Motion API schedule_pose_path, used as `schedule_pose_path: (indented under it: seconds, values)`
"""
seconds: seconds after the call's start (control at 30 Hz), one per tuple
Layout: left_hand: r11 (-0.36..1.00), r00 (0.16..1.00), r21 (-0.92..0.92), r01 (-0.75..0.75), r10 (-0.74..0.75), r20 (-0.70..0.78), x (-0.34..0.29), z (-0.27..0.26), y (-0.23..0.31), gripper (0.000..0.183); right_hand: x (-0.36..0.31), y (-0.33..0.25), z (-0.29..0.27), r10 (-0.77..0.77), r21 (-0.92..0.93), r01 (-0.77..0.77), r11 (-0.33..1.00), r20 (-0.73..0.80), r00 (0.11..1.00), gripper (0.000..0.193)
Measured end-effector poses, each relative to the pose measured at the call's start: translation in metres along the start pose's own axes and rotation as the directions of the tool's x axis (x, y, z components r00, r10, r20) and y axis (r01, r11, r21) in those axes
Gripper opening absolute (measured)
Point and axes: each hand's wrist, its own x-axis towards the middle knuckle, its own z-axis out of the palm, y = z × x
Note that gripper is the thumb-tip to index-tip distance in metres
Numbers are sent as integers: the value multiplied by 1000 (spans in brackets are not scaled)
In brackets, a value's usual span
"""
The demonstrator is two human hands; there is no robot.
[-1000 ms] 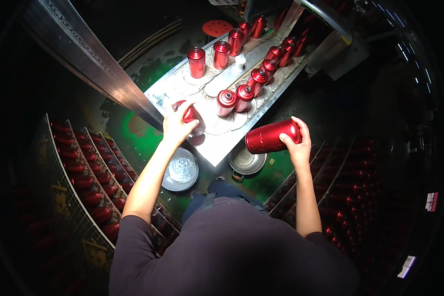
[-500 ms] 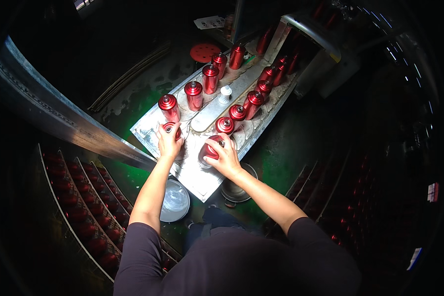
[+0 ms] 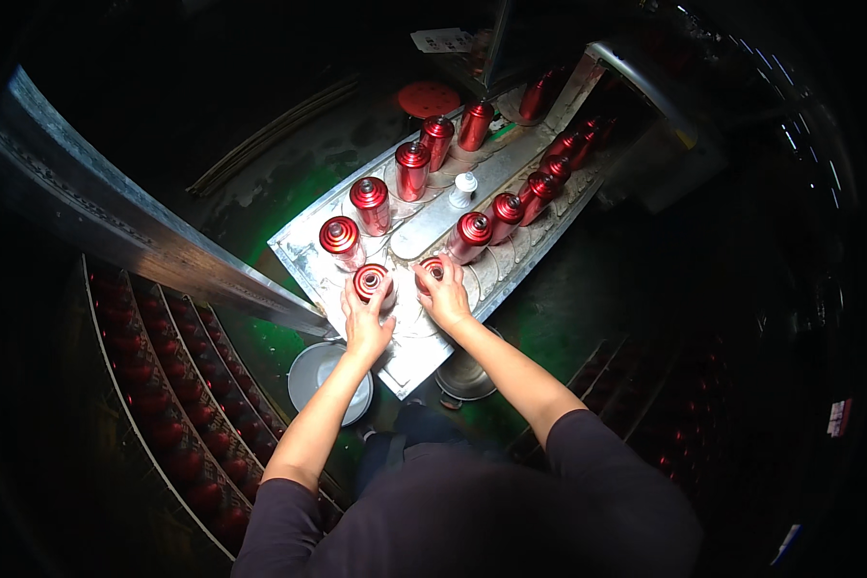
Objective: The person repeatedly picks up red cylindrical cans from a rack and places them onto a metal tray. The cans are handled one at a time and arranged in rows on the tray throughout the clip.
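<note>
My left hand [image 3: 366, 323] is closed around the shoulder of a shiny red bottle [image 3: 371, 278] with a stepped top and narrow neck. Just to its right, my right hand [image 3: 445, 294] grips another red bottle [image 3: 431, 268] from its right side, fingers over the top. Both bottles stand upright at the near end of a metal conveyor table [image 3: 405, 371]. Behind my left hand a row of similar bottles [image 3: 369, 195] runs away from me. A second row [image 3: 473, 231] stretches off beyond my right hand.
A white knob [image 3: 463, 188] stands on the central metal strip. At the far end is a metal hood [image 3: 626, 72]. A pale bucket [image 3: 332, 378] and a metal basin [image 3: 469, 374] sit below the near edge. Racks of red bottles [image 3: 169, 400] flank me; a steel beam [image 3: 154, 226] rises left.
The left row of bottles has come nearer, and the right row has shifted farther away. My left hand has moved nearer with its bottle; my hands are now closer together. The view has shifted slightly.
</note>
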Motion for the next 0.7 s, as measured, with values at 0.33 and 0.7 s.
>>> schedule_pose_path:
  seconds: [0.33, 0.7]
  values:
    - [894, 930, -265, 362, -328, 165, -159, -47, -24, 75, -69, -32, -49, -37, 136, 46, 990, -70, 997, 81]
    - [598, 735, -548, 585, -676, 47, -225, -106, -33, 42, -89, -156, -14, -378, 593, 145, 792, 290, 879, 63]
